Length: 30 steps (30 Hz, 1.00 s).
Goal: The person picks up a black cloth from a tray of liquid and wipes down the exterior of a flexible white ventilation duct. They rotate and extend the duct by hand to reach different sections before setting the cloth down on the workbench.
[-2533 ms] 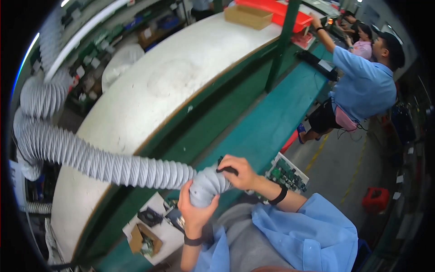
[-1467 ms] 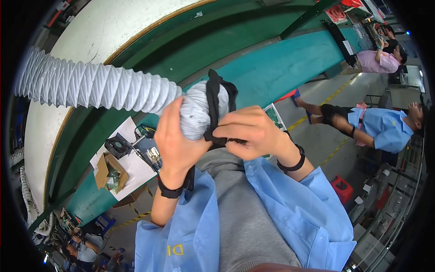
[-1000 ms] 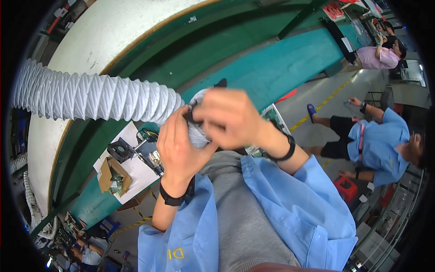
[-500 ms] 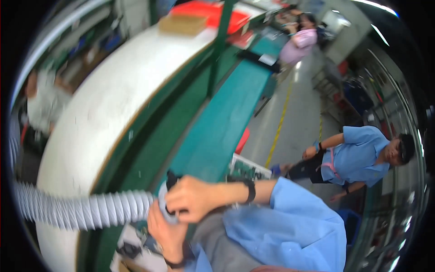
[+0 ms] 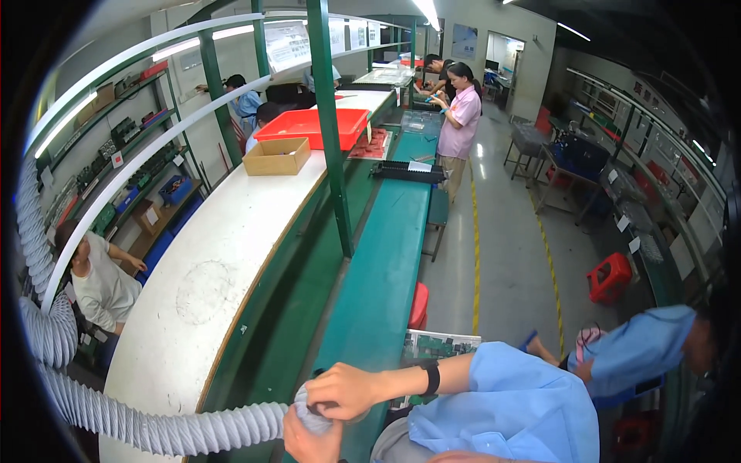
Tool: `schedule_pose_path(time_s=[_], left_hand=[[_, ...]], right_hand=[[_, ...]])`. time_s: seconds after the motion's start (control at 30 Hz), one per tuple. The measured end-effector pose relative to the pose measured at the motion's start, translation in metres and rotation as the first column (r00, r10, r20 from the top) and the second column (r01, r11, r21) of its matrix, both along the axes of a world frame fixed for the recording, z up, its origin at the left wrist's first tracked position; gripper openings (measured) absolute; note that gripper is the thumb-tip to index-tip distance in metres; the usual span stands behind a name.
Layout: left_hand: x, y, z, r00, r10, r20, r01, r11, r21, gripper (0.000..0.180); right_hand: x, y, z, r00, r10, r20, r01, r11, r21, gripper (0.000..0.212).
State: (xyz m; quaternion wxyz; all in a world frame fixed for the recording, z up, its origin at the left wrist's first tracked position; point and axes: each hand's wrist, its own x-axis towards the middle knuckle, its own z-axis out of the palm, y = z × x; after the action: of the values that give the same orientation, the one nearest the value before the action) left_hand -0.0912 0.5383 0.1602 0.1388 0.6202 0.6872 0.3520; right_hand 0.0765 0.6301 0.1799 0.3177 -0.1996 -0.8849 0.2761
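A ribbed grey flexible duct hose (image 5: 193, 430) runs in from the left, and both my hands are at its end. From below, my left hand (image 5: 312, 440) is closed around the hose near its mouth. My right hand (image 5: 345, 391) is closed over the top of the same end, its fingers bent at the rim. Something small and dark shows under the right fingers, too hidden to name. Beneath the hands runs a long green work surface (image 5: 376, 262).
Left of the green surface stands a white curved worktop (image 5: 166, 316) with a cardboard box (image 5: 276, 157) and red tray (image 5: 328, 126). A green post (image 5: 330, 139) rises between them. Circuit boards (image 5: 440, 346) lie by my right arm. Co-workers stand ahead and pass on the right.
The view has levelled out from a strong tilt and is sharper. Both hands remain on the hose end. The co-worker in blue on the right has moved nearer the right edge and bends.
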Motion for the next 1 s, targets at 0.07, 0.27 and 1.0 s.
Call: schedule_pose_path(time_s=[0.07,0.27,1.0], left_hand=[[0.002,-0.008,-0.001,1.0,-0.011,0.022,0.011,1.0,0.006,0.074],[-0.014,-0.018,-0.009,0.994,0.067,-0.083,-0.066,0.998,0.019,0.08],[-0.003,-0.017,-0.019,0.992,0.032,-0.124,-0.02,0.995,0.095,0.078]], right_hand=[[-0.014,-0.009,0.004,0.993,-0.099,-0.067,0.101,0.994,0.039,0.015],[0.003,-0.021,-0.02,0.999,0.04,0.016,-0.042,0.995,0.092,0.012],[-0.007,-0.013,-0.047,0.946,-0.075,-0.316,0.042,0.993,-0.11,0.023]])
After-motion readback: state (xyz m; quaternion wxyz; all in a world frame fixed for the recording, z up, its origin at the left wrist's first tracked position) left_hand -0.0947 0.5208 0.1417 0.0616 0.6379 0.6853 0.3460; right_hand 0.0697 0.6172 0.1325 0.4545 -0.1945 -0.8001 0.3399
